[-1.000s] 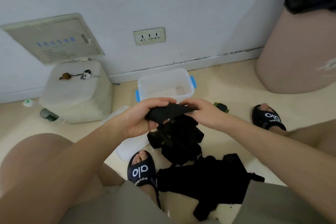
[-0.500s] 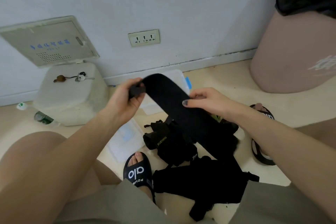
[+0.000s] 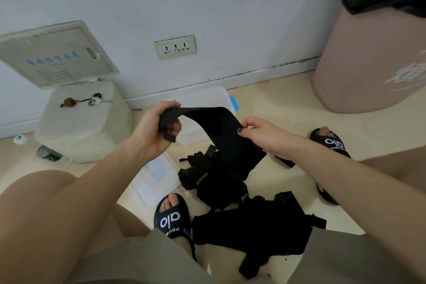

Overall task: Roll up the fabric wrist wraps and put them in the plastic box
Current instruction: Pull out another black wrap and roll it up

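Since a moment ago the left hand (image 3: 154,130) has bunched the black fabric wrist wrap (image 3: 221,131)'s end; the right hand (image 3: 260,135) pinches its edge above the beige floor (image 3: 276,108), before the clear plastic box (image 3: 214,97) by the white wall (image 3: 230,7).

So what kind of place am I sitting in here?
Probably a room corner at home, on the floor. A wall socket sits low above the skirting, a big lined bin stands at right, and keys lie on a white container.
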`<move>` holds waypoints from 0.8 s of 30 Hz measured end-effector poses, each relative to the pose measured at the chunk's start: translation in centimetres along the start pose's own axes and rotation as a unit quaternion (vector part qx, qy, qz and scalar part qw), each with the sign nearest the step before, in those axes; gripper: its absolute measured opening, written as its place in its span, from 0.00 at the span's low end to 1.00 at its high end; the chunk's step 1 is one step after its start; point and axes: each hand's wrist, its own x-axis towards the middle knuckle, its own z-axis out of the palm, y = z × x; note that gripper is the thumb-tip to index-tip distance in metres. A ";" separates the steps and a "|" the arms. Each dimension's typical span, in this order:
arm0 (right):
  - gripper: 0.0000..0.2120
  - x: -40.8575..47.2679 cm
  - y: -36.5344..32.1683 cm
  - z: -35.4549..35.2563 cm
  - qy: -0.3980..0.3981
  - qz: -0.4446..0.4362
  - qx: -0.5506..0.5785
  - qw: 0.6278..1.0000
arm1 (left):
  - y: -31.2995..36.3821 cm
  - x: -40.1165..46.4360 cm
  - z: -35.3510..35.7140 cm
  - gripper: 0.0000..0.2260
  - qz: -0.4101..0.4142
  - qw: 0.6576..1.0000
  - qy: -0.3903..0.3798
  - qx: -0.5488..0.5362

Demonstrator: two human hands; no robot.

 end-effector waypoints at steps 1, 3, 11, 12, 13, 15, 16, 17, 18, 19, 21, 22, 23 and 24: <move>0.09 0.1 0.0 0.0 0.022 0.002 -0.004 1.000 | 0.1 -0.2 0.2 0.06 -0.008 1.000 -0.007 0.017; 0.09 0.4 -0.1 -0.2 0.066 0.005 -0.002 0.998 | -0.4 0.2 0.1 0.05 -0.032 0.994 -0.029 0.100; 0.06 0.9 0.0 -0.2 0.092 0.016 -0.129 0.987 | -8.5 4.7 -4.0 0.21 -0.130 0.709 -0.127 0.682; 0.05 1.0 0.1 -0.1 0.085 0.017 -0.158 0.984 | -9.4 5.2 -4.4 0.24 -0.138 0.668 -0.150 0.716; 0.05 1.0 0.1 -0.1 0.075 0.020 -0.182 0.980 | -10.1 5.6 -4.7 0.27 -0.151 0.637 -0.169 0.737; 0.08 0.9 0.0 -0.3 0.038 0.036 -0.212 0.976 | -11.3 6.4 -5.3 0.29 -0.164 0.589 -0.186 0.769; 0.10 0.8 0.0 -0.5 0.013 0.048 -0.227 0.973 | -11.7 6.8 -5.5 0.28 -0.162 0.570 -0.188 0.783; 0.12 0.8 -0.1 -0.6 -0.013 0.061 -0.244 0.968 | -12.1 7.3 -5.7 0.27 -0.160 0.556 -0.185 0.794; 0.14 0.8 -0.1 -0.8 -0.035 0.071 -0.262 0.962 | -12.4 7.8 -6.0 0.27 -0.159 0.545 -0.185 0.802; 0.14 0.8 -0.1 -0.9 -0.048 0.077 -0.276 0.957 | -12.7 8.3 -6.1 0.28 -0.164 0.536 -0.187 0.807; 0.14 0.9 -0.1 -1.2 -0.055 0.080 -0.289 0.953 | -13.1 9.3 -6.3 0.30 -0.172 0.518 -0.198 0.814; 0.13 1.1 -0.1 -1.3 -0.053 0.079 -0.291 0.952 | -13.3 9.8 -6.5 0.31 -0.175 0.509 -0.202 0.819; 0.12 1.2 -0.1 -1.4 -0.051 0.079 -0.293 0.952 | -13.5 10.4 -6.5 0.32 -0.182 0.502 -0.203 0.821; 0.12 1.4 -0.1 -1.5 -0.052 0.081 -0.294 0.951 | -13.6 10.9 -6.6 0.33 -0.186 0.497 -0.207 0.822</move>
